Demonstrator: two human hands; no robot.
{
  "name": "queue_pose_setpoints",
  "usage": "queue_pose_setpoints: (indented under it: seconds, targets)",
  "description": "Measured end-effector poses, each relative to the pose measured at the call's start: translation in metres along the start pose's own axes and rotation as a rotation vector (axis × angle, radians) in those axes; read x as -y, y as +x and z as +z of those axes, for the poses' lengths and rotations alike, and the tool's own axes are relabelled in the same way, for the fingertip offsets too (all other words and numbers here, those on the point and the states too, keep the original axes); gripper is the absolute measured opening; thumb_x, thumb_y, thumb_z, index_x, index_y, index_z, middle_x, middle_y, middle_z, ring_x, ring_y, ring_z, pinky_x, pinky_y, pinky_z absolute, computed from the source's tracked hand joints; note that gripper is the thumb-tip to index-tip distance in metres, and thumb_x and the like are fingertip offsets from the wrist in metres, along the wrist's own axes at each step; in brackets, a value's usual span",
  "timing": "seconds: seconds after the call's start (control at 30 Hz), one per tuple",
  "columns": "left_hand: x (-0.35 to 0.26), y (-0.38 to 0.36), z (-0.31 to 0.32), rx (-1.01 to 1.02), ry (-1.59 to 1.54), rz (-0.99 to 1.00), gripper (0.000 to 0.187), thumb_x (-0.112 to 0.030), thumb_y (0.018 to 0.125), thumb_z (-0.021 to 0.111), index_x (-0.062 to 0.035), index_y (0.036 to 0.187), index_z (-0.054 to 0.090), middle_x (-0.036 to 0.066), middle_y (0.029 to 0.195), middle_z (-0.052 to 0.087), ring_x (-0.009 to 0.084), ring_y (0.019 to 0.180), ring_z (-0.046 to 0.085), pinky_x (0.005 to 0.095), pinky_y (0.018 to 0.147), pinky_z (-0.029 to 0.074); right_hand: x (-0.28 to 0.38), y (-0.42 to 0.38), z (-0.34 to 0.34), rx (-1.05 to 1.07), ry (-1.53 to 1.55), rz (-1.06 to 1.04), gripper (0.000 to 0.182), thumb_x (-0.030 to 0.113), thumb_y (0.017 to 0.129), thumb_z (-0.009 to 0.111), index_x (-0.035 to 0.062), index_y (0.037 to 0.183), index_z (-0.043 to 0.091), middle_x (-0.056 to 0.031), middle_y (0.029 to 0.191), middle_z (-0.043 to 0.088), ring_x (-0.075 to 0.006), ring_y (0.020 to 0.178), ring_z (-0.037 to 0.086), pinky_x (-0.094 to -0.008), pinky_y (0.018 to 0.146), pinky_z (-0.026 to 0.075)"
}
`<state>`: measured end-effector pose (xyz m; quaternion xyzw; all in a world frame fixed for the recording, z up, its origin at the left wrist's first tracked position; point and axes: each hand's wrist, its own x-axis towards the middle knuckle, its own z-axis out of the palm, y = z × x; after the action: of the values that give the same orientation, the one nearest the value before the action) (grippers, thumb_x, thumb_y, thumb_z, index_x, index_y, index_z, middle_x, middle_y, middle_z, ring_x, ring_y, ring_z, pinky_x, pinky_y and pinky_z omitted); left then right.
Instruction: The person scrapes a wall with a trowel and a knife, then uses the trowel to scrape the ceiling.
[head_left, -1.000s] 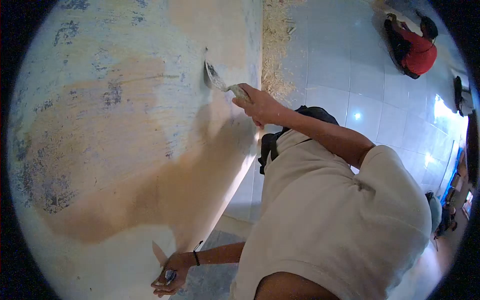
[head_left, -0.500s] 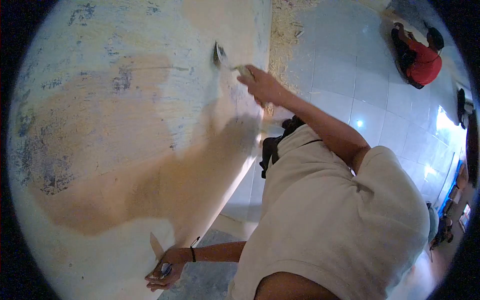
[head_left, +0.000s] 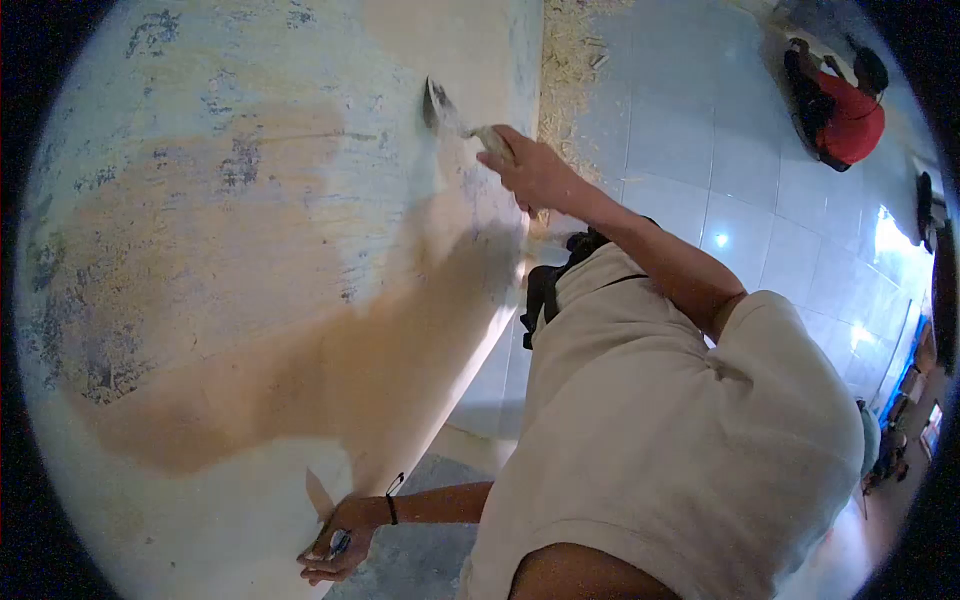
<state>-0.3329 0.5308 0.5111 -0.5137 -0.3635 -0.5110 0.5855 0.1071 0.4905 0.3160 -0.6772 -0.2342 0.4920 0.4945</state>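
Note:
My right hand (head_left: 530,172) is closed around the pale handle of a scraper (head_left: 440,105). Its metal blade meets the wall (head_left: 270,230), where worn paint shows in beige, pale and dark blotchy patches. Low in the view, my left hand (head_left: 342,540) is by the lower part of the wall, fingers curled. Something small, shiny and grey-white shows in that palm, too small to name. A dark wristband circles the left wrist. Part of the left forearm is hidden behind my light shirt (head_left: 650,430).
Yellowish flakes (head_left: 575,95) litter the tiled floor (head_left: 670,130) along the wall's foot. A person in a red top (head_left: 850,120) crouches at the upper right. Dark items and a blue strip (head_left: 915,345) lie along the right edge.
The scraper blade has shifted slightly up and left along the wall. My left hand has moved a little to the right. The crouching person's head and arms have moved slightly.

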Motion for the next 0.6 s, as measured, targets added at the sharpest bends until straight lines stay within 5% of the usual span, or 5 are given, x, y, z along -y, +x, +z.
queue_pose_setpoints:
  seconds: [0.1,0.47,0.6]
  targets:
    - [0.014,-0.003,-0.006,0.052,0.033,0.029,0.059,-0.053,0.092,0.063,-0.0046,0.126,0.059,0.013,0.122,0.064,0.0309,0.127,0.052,0.0508,0.109,0.042,0.004,-0.013,0.003,0.014,-0.108,-0.017,0.057,0.039,0.099,0.057,0.0073,0.144,0.041,-0.0093,0.063,0.055,-0.0188,0.045,0.058,-0.036,0.04,0.05]
    - [-0.01,-0.005,-0.002,0.059,0.042,-0.149,0.047,-0.037,0.104,0.047,0.0025,0.126,0.058,0.021,0.135,0.05,0.0377,0.139,0.04,0.0484,0.107,0.043,0.016,-0.009,-0.008,0.093,-0.004,0.029,0.053,0.036,0.1,0.056,0.0044,0.14,0.04,-0.0098,0.068,0.057,-0.0205,0.046,0.061,-0.0374,0.039,0.051]
    - [0.002,-0.006,-0.002,0.042,0.067,-0.055,0.048,-0.044,0.097,0.057,-0.0026,0.122,0.061,0.016,0.128,0.058,0.0351,0.129,0.05,0.0521,0.111,0.041,0.016,0.026,-0.027,0.119,0.087,0.019,0.051,0.034,0.1,0.056,0.0042,0.138,0.041,-0.009,0.069,0.058,-0.0208,0.049,0.065,-0.0386,0.041,0.053]
